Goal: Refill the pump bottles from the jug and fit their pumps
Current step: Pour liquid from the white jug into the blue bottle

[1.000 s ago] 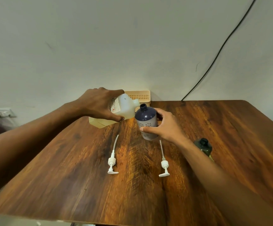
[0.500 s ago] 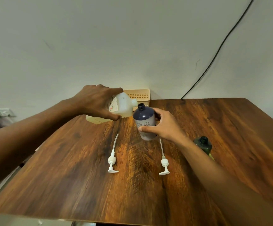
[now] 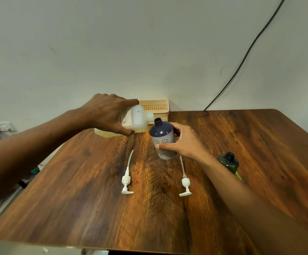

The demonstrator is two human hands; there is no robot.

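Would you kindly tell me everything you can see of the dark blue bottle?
The blue bottle looks like glossy plastic: dark rounded shoulder, short threaded neck, uncapped, and a paler lower band printed with flower-like dots. It leans left, toward the spout of the jug, right beside its mouth. The right hand grips its lower body, thumb in front. Whether its base touches the table is unclear.

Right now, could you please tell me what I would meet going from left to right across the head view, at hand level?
left hand → jug → navy bottle → right hand → dark green bottle
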